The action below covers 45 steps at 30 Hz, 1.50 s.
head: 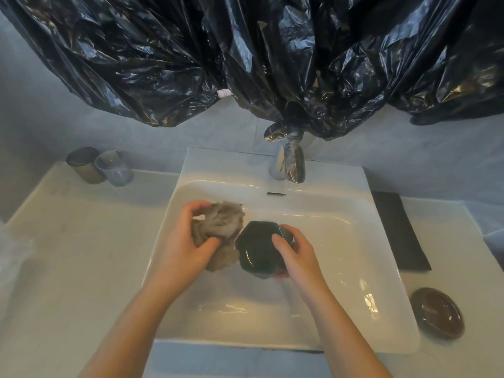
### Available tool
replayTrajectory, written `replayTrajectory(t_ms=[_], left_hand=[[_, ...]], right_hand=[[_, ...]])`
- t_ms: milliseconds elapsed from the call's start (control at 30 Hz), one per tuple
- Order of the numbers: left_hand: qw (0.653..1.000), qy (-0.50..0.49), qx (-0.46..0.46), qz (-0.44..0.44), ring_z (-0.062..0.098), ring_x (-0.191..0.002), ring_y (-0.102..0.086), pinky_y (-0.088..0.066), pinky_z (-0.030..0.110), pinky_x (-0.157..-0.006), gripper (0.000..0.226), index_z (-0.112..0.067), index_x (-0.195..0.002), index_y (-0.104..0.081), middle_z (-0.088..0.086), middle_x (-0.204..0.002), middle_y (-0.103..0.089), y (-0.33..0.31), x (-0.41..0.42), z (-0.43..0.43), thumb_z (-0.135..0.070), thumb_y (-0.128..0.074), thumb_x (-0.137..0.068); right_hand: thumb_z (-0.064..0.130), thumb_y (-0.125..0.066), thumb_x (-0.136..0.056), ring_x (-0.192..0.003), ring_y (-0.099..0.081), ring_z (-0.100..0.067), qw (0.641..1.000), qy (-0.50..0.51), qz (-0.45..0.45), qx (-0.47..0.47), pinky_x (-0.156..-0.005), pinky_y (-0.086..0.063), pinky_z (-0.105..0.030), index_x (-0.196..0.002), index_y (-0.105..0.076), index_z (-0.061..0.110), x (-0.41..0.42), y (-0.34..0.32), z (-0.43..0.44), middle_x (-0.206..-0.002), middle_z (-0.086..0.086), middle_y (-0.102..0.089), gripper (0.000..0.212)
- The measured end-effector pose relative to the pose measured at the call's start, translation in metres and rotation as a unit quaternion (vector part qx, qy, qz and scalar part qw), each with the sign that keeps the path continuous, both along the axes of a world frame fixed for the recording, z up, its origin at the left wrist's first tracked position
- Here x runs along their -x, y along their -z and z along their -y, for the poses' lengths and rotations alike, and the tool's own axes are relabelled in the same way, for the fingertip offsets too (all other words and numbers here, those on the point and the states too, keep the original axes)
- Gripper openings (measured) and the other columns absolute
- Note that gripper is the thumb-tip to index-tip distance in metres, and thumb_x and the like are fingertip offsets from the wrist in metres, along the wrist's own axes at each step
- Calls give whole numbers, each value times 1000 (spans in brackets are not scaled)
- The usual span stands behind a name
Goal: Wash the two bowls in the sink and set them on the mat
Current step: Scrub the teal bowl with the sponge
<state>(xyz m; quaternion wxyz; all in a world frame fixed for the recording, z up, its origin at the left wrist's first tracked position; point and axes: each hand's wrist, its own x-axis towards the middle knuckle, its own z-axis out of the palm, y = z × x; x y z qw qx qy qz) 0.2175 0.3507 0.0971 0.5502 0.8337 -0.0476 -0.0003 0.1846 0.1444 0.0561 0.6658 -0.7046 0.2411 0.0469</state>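
Note:
Over the middle of the white sink (341, 241), my right hand (296, 253) grips a dark teal bowl (256, 249) by its right rim, thumb inside, tilted toward me. My left hand (188, 241) is closed on a crumpled grey cloth (223, 225) that touches the bowl's left side. A dark brown bowl (437, 312) rests on the counter at the sink's right front corner. The black mat (399, 230) lies flat on the counter right of the basin, with nothing on it.
The chrome tap (286, 165) stands at the back of the basin, partly under a hanging black plastic sheet (245, 55). Two cups (101, 167) stand at the counter's back left. White counter (68, 255) stretches left of the sink.

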Motion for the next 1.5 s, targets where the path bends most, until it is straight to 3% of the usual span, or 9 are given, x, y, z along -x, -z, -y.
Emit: replayTrajectory(t_ms=[167,400,567,733,1000,1167,1333,1400,1500], left_hand=[[979,133,-114,101,-8,-109,-46,-36,4,-94,48,-23,-115,-62,-14,-117,-48,20,-4,33,-3,-71,-73],[904,262,-287,179,16,-112,-55,-49,36,-90,55,-27,-128,-59,-5,-125,-62,48,-6,47,-19,-67,-74],[879,328,-308,156,4,-122,-48,-14,42,-119,55,-32,-138,-38,-13,-132,-55,45,-4,56,-38,-54,-86],[846,380,-339,158,5,-134,-37,5,42,-120,79,-36,-143,-24,-16,-146,-41,50,-9,64,-46,-68,-78],[906,357,-172,149,0,-95,-49,-32,5,-90,37,-18,-108,-64,-5,-105,-66,57,-12,75,-21,-77,-74],[904,336,-181,192,12,-92,-50,-30,7,-89,29,-10,-98,-66,2,-97,-68,58,-18,78,-23,-75,-73],[922,322,-140,166,10,-98,-51,-41,25,-95,37,-8,-102,-64,3,-102,-66,61,-28,83,-20,-79,-70],[928,311,-134,155,2,-115,-48,-18,30,-117,46,-16,-115,-60,-5,-117,-61,64,-32,84,-32,-75,-76],[919,318,-168,165,-4,-136,-30,4,50,-119,59,-27,-132,-46,-13,-137,-45,58,-38,79,-48,-68,-81]], right_hand=[[34,-61,-94,-100,-62,-9,999,6,22,49,-74,-59,-23,-122,-58,30,1,3,11,-107,12,-63,28],[37,-64,-91,-96,-62,-2,995,21,16,96,-72,-49,-18,-112,-59,35,5,14,23,-102,19,-64,22],[38,-63,-91,-96,-62,-6,994,27,14,110,-68,-48,-17,-114,-58,35,5,14,26,-99,19,-63,24],[42,-64,-90,-90,-59,-1,990,3,10,143,-68,-45,-12,-115,-54,38,2,10,23,-97,22,-60,27],[40,-60,-92,-95,-62,-5,994,-23,-6,110,-72,-49,-20,-113,-61,28,-15,11,27,-103,13,-66,24],[58,-57,-84,-113,-63,-19,994,-19,1,-104,-81,-53,-27,-123,-56,25,-20,25,31,-121,-3,-65,51],[55,-40,-95,-112,-65,-26,907,-34,-30,-419,-85,-54,-43,-127,-65,18,-26,34,39,-126,-12,-67,55],[54,-44,-92,-106,-67,-27,898,-36,-26,-438,-78,-56,-41,-127,-65,18,-33,39,42,-122,-11,-68,54],[52,-48,-90,-101,-70,-27,885,-21,-5,-464,-80,-56,-44,-123,-68,18,-38,40,50,-118,-12,-70,51]])
